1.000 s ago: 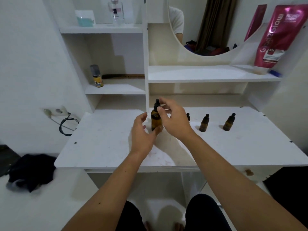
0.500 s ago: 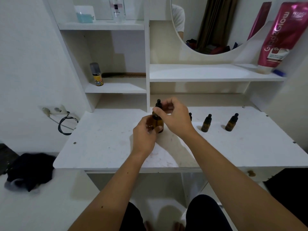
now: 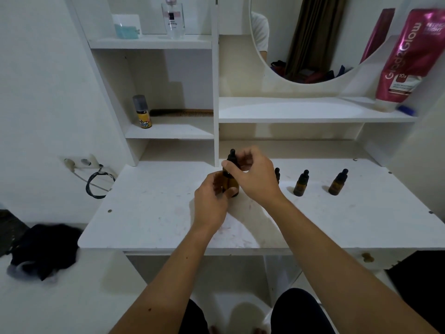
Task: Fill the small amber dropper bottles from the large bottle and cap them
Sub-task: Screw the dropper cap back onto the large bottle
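Note:
The large amber bottle with a black dropper cap stands at the middle of the white vanity table. My left hand grips its body from the left. My right hand pinches the black cap from the right. To the right stand three small amber dropper bottles with black caps: one mostly hidden behind my right hand, one in the middle, one farthest right.
White shelves rise behind the table, holding a yellow spray can, a comb, a clear perfume bottle and a pink pouch. A round mirror hangs above. A wall socket with cable is left; black cloth lies lower left.
My left hand has closed around the large bottle's body and my right hand has settled onto its cap. The bottle stays in place on the table.

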`<state>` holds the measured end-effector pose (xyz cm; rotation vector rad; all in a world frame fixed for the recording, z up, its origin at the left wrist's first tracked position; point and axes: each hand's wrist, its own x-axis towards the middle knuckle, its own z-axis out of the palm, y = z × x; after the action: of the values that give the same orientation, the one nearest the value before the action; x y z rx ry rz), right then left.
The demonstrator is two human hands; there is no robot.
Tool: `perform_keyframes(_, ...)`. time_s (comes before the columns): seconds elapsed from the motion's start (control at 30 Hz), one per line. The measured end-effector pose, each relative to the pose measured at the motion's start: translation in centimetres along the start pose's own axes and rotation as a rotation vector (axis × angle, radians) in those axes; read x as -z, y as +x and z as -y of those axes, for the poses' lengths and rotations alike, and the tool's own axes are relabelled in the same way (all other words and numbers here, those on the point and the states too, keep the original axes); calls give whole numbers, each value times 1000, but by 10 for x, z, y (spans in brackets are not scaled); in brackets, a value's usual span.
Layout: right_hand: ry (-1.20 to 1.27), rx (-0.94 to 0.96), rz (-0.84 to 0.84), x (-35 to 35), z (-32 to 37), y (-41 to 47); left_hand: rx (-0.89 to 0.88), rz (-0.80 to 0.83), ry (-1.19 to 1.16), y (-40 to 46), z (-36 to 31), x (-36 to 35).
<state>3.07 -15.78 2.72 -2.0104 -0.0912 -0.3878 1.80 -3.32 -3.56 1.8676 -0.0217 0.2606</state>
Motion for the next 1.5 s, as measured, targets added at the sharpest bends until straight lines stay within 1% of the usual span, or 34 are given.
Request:
perform_keyframes(0.07, 10, -4, 12, 0, -1, 1, 2, 4, -7, -1, 0, 0)
perform_keyframes(0.17, -36, 59, 10, -1, -2, 1, 0, 6, -4, 0, -1, -1)
perform_keyframes(0.3, 36, -39, -7, -1, -2, 1, -20, 18, 13, 0, -1, -1)
perform_keyframes(0.47, 48, 56, 83, 4, -2, 1, -4, 15, -2, 0, -1, 0)
perform_keyframes(0.6, 86, 40, 55, 2, -4, 4, -25, 12, 15, 0, 3, -1)
perform_keyframes(0.77, 95, 52, 114, 4, -8, 6, -4, 0, 18, 2, 2, -2)
perform_keyframes(0.93, 128, -27, 64, 5, -7, 7, -19, -12, 45, 3, 4, -3)
perform_keyframes(1.17, 150, -80, -6, -3, -2, 6, -44, 0, 78, 4, 9, -4)
perform_keyframes(1.5, 133, -88, -57, -8, -2, 2, -21, -9, 101, 2, 5, -4)
